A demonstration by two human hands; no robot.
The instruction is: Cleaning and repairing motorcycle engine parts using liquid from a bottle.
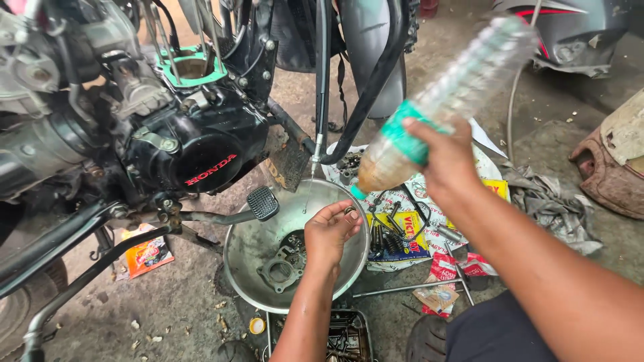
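On the dirty workshop floor [181, 302] beside the motorcycle engine [194, 147], my right hand [446, 157] fingers grip a tilted plastic bottle [443, 100] above the metal bowl [251, 251]; my left hand [329, 231] fingers pinch a small part [349, 210] over it.

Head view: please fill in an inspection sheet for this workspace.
Surface: bare concrete floor, dusty, with scattered debris.
Job's things: tilted plastic bottle with green label, brownish liquid at its neck; steel bowl holding metal engine parts.
Clutter: printed wrappers, rag, loose bolts and springs on paper, tray of screws.
Grippers: right hand grips the bottle; left hand held over the bowl, a small part at its fingertips.
Cables: black cables hang from the motorcycle.
Surroundings: stripped motorcycle engine, grey bodywork behind.
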